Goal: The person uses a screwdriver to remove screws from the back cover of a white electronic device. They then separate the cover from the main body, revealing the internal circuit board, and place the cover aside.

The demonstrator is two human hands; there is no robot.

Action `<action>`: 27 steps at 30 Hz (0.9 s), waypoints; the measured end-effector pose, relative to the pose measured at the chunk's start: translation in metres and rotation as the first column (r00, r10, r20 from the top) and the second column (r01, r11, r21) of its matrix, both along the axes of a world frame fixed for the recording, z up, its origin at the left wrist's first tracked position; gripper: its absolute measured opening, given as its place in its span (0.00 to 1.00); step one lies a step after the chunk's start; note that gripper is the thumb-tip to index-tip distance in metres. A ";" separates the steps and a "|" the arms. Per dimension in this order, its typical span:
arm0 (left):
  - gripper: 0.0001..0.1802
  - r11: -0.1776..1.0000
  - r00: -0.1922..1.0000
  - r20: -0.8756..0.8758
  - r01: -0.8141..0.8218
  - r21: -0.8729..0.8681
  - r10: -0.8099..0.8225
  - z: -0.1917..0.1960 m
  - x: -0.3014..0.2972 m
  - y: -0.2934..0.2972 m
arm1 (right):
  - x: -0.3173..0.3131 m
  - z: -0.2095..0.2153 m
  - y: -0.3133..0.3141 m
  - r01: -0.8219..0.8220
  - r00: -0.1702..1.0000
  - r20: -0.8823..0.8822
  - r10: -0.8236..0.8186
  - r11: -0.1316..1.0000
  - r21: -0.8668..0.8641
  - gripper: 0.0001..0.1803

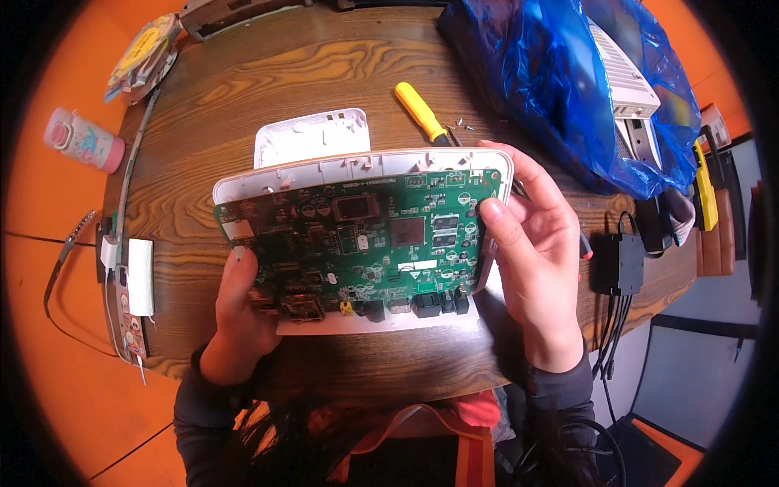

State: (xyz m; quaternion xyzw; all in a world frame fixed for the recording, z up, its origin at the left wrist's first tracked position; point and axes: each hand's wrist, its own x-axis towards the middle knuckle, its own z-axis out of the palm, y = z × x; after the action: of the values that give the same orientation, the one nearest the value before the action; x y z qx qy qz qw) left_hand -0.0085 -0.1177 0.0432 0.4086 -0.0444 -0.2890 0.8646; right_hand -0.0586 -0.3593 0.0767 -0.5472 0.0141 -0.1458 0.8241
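Both my hands hold up a green circuit board (365,260) that sits in a white plastic casing (304,171), tilted toward me above the table. Chips cover its face, and a row of connector sockets (426,305) runs along its lower edge. My left hand (235,316) grips the lower left corner, thumb on the board, its other fingers hidden behind. At the right edge, my right hand (540,252) is closed round the casing, with its thumb pressed near the upper right corner. Behind the casing lies a white plastic cover piece (312,134).
A yellow-handled screwdriver (419,111) and small screws (462,125) lie beyond the board on the wooden table (284,65). A blue plastic bag (544,89) with a white device (625,73) fills the far right. A black adapter (621,264) with cables lies at the right edge.
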 end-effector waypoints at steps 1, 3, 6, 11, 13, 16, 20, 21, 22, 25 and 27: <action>0.32 1.000 1.000 0.024 0.000 0.001 0.000 0.001 0.000 -0.001 | 0.000 0.001 0.000 -0.004 1.000 0.006 0.004 1.000 0.009 0.23; 0.33 1.000 0.999 0.040 -0.001 0.031 0.000 0.003 0.000 -0.003 | -0.001 0.002 0.002 -0.007 1.000 0.009 0.007 1.000 0.010 0.23; 0.32 0.999 0.997 0.075 0.031 0.015 -0.032 0.006 0.000 -0.005 | -0.002 0.004 0.003 0.004 1.000 0.004 -0.004 1.000 0.000 0.22; 0.29 1.000 0.998 0.062 0.015 0.010 -0.016 0.006 -0.002 -0.008 | -0.003 0.001 0.003 0.004 1.000 0.007 -0.005 0.992 0.124 0.17; 0.29 1.000 0.999 0.044 -0.002 0.003 0.002 0.007 -0.003 -0.008 | -0.001 -0.003 0.003 0.008 1.000 0.020 -0.010 0.995 0.097 0.15; 0.28 0.999 0.999 0.023 -0.033 0.000 0.033 0.009 -0.005 -0.008 | -0.001 -0.004 0.002 0.003 1.000 0.015 -0.004 0.994 0.108 0.14; 0.28 0.998 0.999 -0.004 -0.042 -0.051 0.042 0.010 -0.006 -0.011 | -0.002 -0.002 0.000 -0.022 1.000 -0.003 0.023 0.991 0.129 0.15; 0.28 0.996 1.000 -0.019 -0.025 -0.084 0.023 0.011 -0.006 -0.012 | -0.001 -0.002 0.000 -0.018 1.000 -0.009 0.019 0.992 0.125 0.15; 0.29 0.986 0.999 0.019 0.034 -0.165 -0.032 0.012 -0.004 -0.013 | -0.001 -0.001 0.000 -0.013 1.000 -0.016 0.015 0.993 0.121 0.15; 0.34 0.976 0.985 0.106 0.149 -0.160 -0.133 0.016 0.000 -0.016 | 0.000 -0.001 -0.001 -0.017 0.999 -0.039 0.022 0.992 0.123 0.15; 0.34 0.991 0.984 0.139 0.102 0.085 -0.113 0.021 -0.002 -0.013 | 0.001 -0.002 -0.001 -0.016 0.999 -0.048 0.023 0.991 0.131 0.14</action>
State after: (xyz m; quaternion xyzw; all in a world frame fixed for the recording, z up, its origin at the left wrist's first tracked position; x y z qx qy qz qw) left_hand -0.0104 -0.1311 0.0639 0.4587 -0.1172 -0.3067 0.8257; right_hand -0.0579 -0.3601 0.0747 -0.4958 0.0385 -0.1230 0.8588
